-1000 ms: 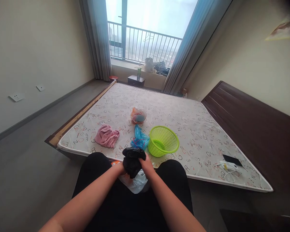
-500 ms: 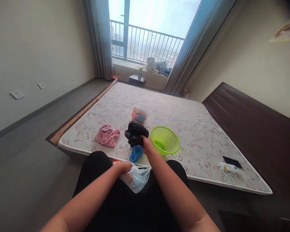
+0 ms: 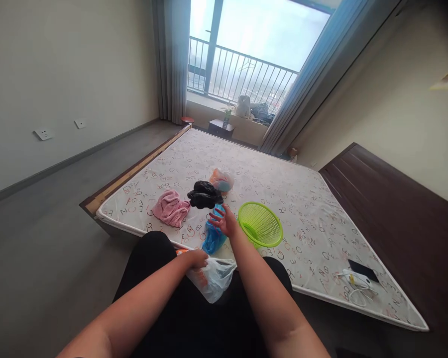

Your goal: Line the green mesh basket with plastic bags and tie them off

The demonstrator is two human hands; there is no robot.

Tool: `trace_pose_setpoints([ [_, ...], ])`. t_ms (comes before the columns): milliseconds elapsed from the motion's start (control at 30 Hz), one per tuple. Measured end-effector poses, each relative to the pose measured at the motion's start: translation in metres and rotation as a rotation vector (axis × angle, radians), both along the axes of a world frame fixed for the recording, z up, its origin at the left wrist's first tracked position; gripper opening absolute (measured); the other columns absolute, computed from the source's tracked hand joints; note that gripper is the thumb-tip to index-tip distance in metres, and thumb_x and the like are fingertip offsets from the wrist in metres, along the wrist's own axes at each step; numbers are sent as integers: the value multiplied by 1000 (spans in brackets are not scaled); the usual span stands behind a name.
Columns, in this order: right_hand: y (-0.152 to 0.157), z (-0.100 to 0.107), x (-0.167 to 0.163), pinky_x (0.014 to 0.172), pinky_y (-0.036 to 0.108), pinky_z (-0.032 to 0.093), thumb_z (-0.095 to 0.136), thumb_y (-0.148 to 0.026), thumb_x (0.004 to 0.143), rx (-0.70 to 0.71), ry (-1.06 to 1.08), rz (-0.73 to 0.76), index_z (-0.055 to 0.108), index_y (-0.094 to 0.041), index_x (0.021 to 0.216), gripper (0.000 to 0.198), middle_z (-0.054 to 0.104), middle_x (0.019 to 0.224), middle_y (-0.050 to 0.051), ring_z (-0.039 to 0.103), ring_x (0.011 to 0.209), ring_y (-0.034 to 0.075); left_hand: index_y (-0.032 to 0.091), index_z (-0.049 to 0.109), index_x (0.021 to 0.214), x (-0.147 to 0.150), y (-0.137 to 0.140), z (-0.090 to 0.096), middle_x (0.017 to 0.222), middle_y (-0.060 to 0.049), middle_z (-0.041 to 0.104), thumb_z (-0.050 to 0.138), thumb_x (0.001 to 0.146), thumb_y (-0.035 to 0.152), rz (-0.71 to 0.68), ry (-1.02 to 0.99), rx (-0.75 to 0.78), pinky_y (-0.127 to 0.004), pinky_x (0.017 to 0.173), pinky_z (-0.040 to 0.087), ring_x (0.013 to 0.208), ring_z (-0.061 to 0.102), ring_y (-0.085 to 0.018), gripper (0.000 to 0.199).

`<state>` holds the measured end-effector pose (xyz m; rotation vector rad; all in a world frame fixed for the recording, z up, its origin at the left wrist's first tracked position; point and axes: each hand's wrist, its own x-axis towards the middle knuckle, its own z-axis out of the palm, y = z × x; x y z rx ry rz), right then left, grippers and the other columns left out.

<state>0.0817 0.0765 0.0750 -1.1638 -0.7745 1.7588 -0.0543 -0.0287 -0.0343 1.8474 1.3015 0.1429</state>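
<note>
My left hand (image 3: 198,259) is closed on a white plastic bag (image 3: 214,279) with orange print, which lies across my lap. Fingers spread, my right hand (image 3: 224,220) hovers over a crumpled blue plastic bag (image 3: 213,239) and holds nothing. Just beyond its fingertips is a bunched black plastic bag (image 3: 204,195). To the left of that lies a pink cloth (image 3: 171,209). A clear and orange plastic bag (image 3: 223,180) sits behind the black one. Right of my right hand, a lime green basket (image 3: 263,226) leans tilted on the mattress.
All these lie on a letter-printed mattress (image 3: 302,199) in a wooden bed frame. Near its right corner are a black flat device (image 3: 363,270) and a white power strip (image 3: 358,281) with a cable. A dark bedside table (image 3: 221,129) stands beyond, before the window.
My right hand has let go of the black bag, which now rests on the mattress farther from me. My left hand keeps the white bag. The view has shifted slightly.
</note>
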Motion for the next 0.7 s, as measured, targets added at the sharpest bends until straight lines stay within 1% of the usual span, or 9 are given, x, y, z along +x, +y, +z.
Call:
trace_pose_setpoints([
  [100,-13,-5,7,77,41,59,62,-57,86,50,-152,76,46,-31,133,57,60,126,8,68,102,23,19,71,74,-2,4,1,84,-12,74,69,74,31,8,26,-18,-47,87,52,90,70,-34,11],
  [200,-42,-35,21,92,39,53,81,-44,71,181,-482,426,61,-25,124,60,66,118,8,64,111,24,19,73,85,-4,9,2,87,-11,74,65,78,31,56,-13,7,-42,85,51,89,70,-31,16],
  [233,-52,-46,26,95,38,51,86,-37,64,220,-586,555,65,-23,117,60,69,113,7,64,108,24,20,74,88,-5,10,2,88,-10,74,65,79,31,70,-32,15,-41,84,51,87,70,-30,18],
  [267,-60,-55,32,94,38,50,87,-35,62,245,-679,661,69,-22,112,54,71,107,6,66,103,24,20,74,91,-5,12,3,87,-9,74,65,79,32,82,-49,22,-39,82,51,85,70,-29,19],
  [333,-73,-67,45,84,36,52,82,-34,69,266,-812,762,72,-22,104,39,72,88,2,66,84,21,21,75,94,-5,13,5,87,-7,74,67,78,34,101,-74,35,-37,81,51,84,69,-28,22],
  [433,-82,-70,61,67,32,50,72,-30,77,262,-885,767,73,-20,93,20,63,64,-2,58,59,17,23,74,103,-3,14,11,93,-5,73,70,76,34,126,-97,63,-34,83,50,91,68,-27,30],
  [500,-85,-66,69,63,30,48,66,-28,79,283,-890,694,72,-19,85,13,59,60,-2,54,55,15,23,72,109,-2,14,17,98,-4,73,70,75,33,156,-133,82,-33,84,50,93,67,-26,35],
  [633,-90,-50,77,60,30,48,55,-33,82,291,-813,364,70,-20,93,23,68,78,2,58,61,18,21,66,119,-1,15,27,121,-9,68,75,76,35,293,-208,210,-36,101,44,115,61,-27,47],
  [700,-94,-38,77,67,32,51,52,-37,83,310,-779,194,70,-21,99,29,71,89,5,63,72,21,21,61,127,0,16,30,135,-12,61,75,78,39,407,-169,256,-38,111,36,130,52,-29,55],
])
